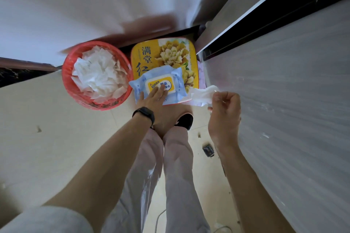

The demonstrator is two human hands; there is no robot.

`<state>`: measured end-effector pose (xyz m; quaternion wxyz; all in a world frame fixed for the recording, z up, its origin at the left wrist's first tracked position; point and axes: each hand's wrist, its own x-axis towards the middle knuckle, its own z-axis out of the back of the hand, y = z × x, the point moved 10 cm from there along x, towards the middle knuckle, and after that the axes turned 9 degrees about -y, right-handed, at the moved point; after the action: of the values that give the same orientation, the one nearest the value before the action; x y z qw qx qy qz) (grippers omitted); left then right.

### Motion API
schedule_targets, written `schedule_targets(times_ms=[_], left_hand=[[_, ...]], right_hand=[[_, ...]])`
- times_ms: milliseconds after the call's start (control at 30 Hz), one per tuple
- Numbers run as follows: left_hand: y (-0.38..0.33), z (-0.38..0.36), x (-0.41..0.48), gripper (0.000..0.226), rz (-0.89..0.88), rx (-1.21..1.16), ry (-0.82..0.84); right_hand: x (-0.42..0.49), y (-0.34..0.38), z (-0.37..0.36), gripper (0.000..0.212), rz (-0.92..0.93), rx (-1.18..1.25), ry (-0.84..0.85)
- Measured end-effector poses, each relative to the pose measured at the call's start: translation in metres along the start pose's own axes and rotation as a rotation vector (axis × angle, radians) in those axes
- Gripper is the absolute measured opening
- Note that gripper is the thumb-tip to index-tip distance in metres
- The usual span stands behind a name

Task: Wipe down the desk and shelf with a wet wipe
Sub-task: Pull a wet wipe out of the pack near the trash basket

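**Wipe in the right hand, left hand flat on the pack**

From my remote seat the view looks straight down the person's body. The broad pale grey desk top fills the right side, its near edge running just beside the right forearm. The beige tiled floor spreads over the left and middle, with the person's pale trousers standing on it.

On the floor ahead I see a round red plastic basket, heaped with crumpled white wipes. Touching its right side is a yellow square-topped stand printed with pale flowers. On its near part lies a soft blue wipe pack with a yellow-and-white lid, overhanging the near edge.

The left hand lies flat on that lid, fingers straight and together, pressing down and gripping nothing. The right hand is held up beside the desk edge, fingers curled inward, pinching a white wet wipe at one end. The wipe stretches crumpled from the fingers toward the pack's right end. I cannot tell if it touches the pack.

A black shoe shows below the pack, a black wristband sits on the left wrist, and a small dark object lies on the floor near the desk.
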<state>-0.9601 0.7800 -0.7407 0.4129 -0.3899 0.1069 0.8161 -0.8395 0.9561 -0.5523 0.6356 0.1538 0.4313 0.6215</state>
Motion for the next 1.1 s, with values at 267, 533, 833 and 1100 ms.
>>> schedule_targets(times_ms=[267, 533, 833, 1100], left_hand=[[-0.013, 0.07, 0.003, 0.048, 0.018, -0.043, 0.084], [-0.034, 0.236, -0.161, 0.064, -0.092, -0.582, -0.274], [-0.053, 0.334, -0.371, 0.054, -0.191, -1.112, -0.573], [-0.001, 0.346, -0.493, 0.016, 0.049, -1.015, -1.032]], right_hand=[[-0.011, 0.022, 0.004, 0.014, 0.013, -0.077, 0.111], [-0.064, 0.143, 0.068, 0.01, 0.156, -0.226, 0.354], [-0.177, 0.275, 0.138, 0.013, 0.376, -0.124, 0.429], [-0.266, 0.338, 0.133, 0.007, 0.713, -0.216, 0.731]])
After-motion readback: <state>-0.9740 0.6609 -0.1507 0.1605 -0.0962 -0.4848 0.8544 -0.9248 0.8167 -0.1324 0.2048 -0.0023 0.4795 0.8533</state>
